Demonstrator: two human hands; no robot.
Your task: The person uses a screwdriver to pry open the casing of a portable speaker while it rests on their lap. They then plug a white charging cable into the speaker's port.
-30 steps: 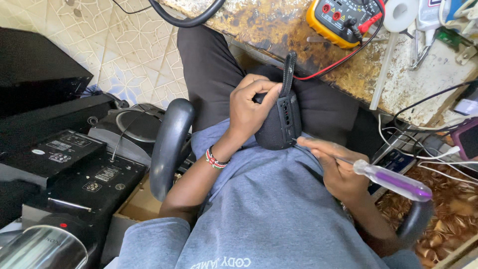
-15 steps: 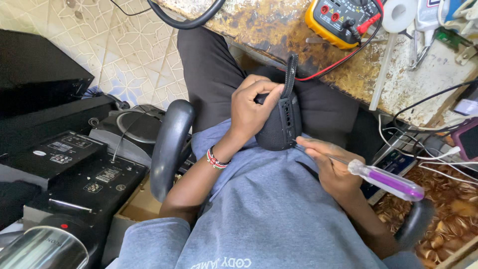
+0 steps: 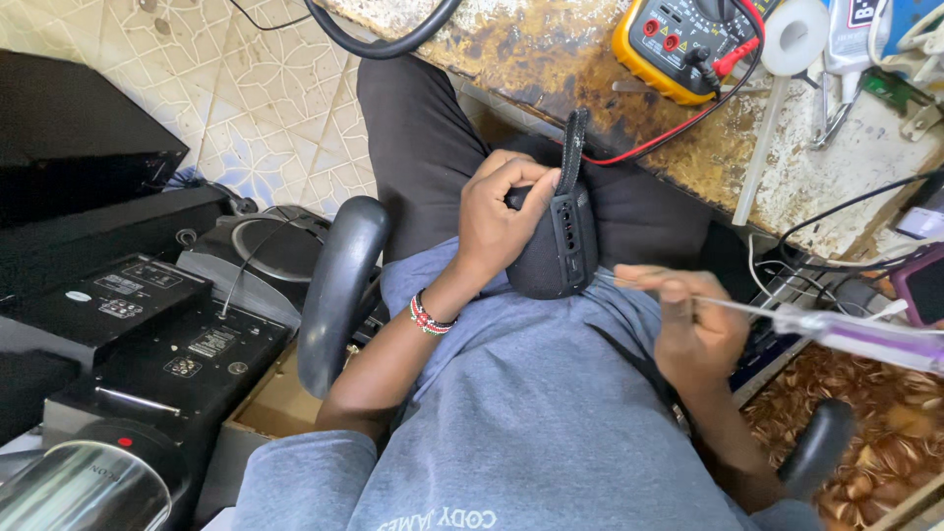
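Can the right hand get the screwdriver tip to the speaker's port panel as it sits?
Probably yes: the left hand holds the speaker with its port panel uncovered, and the right hand with the screwdriver sits just beside it, nothing between.

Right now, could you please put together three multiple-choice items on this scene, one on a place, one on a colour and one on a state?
1. Where does the multimeter lie?
A. On the worn workbench
B. On the tiled floor
C. On the person's lap

2. What colour is the handle of the screwdriver?
A. Green
B. Orange
C. Translucent purple

3. How is the small black speaker held?
A. It lies untouched on the floor
B. The left hand grips it against the body
C. Both hands hang free of it

Answers:
1. A, its yellow case sits on the bench top with red and black leads plugged in.
2. C, the handle in the right hand shows clear purple, though blurred.
3. B, the left hand's fingers wrap the speaker's top by its strap, above the grey shirt.
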